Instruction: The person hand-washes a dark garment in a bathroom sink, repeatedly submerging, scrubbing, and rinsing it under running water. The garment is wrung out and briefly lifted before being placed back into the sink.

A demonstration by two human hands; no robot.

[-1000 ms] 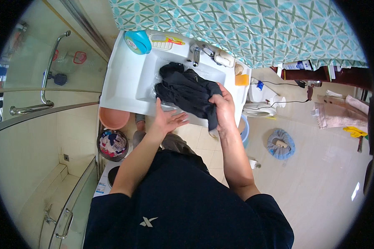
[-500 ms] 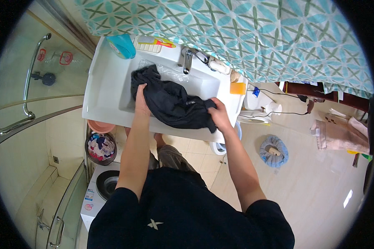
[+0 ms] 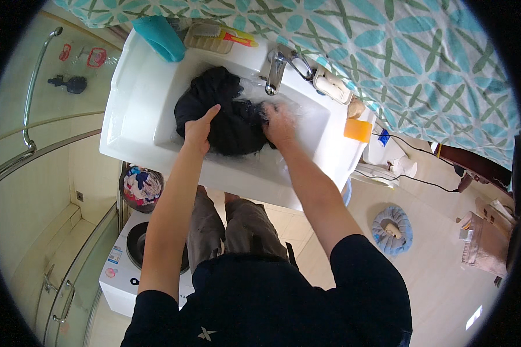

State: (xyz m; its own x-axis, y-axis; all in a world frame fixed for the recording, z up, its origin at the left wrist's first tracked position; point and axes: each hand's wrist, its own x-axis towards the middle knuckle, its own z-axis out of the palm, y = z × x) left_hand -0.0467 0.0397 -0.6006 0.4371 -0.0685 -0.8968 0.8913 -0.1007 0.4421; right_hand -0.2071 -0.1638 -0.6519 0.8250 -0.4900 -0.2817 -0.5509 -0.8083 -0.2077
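Where the black cloth (image 3: pixel 211 104) lies bunched and wet, I have it inside the white sink (image 3: pixel 136 115), mostly toward the left half of the bowl, with frothy water (image 3: pixel 253 88) along its upper right edge. From my end, the left hand (image 3: pixel 198 132) grips the cloth's left side, thumb laid over the top and fingers out of sight within the folds. The right hand (image 3: pixel 280 124) is at the cloth's right end, in the splashing water; its fingers are blurred, so I cannot tell whether they are closed on the fabric.

Just beyond, the chrome faucet (image 3: pixel 276 69) stands on the rear ledge. To its left I see a ribbed tray (image 3: pixel 194 41), a brush with a yellow and red handle (image 3: pixel 240 38) and a teal bottle (image 3: pixel 159 38); to its right, a white soap dish (image 3: pixel 331 87) and an orange block (image 3: pixel 358 130) near the corner. A patterned curtain (image 3: pixel 353 34) hangs behind. Lower left, clothes (image 3: pixel 143 186) fill a dark tub (image 3: pixel 138 207) near a white machine (image 3: pixel 114 283).
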